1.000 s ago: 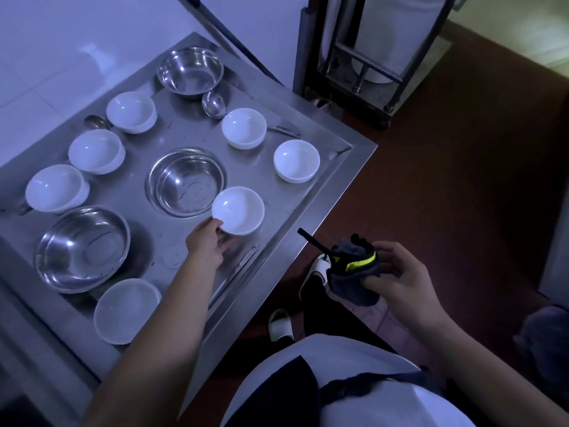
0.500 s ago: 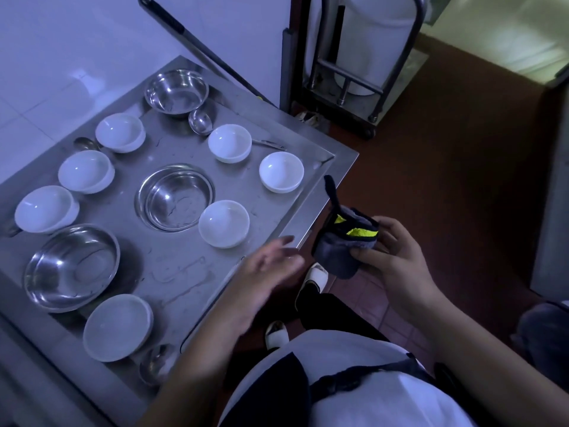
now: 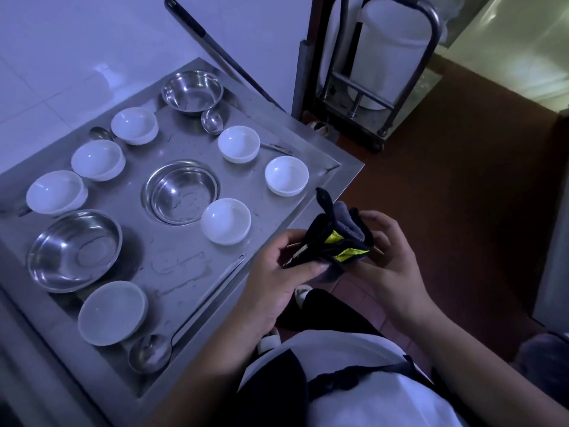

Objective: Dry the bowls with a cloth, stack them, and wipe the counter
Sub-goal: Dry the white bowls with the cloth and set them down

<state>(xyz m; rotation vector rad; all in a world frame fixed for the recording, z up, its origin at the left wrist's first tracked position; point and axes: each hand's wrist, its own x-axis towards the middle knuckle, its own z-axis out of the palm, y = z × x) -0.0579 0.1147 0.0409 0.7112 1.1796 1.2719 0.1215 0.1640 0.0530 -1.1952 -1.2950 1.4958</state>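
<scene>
Just off the worktop's (image 3: 332,167) right edge, your left hand (image 3: 278,269) and right hand (image 3: 389,241) both grip the folded cloth (image 3: 334,241), and the nearest white bowl (image 3: 225,221) sits just left of your left hand, near that edge.

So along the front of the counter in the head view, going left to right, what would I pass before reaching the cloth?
Large steel bowl → white bowl → ladle → white bowl nearest the hands → left hand → cloth → right hand.
</scene>
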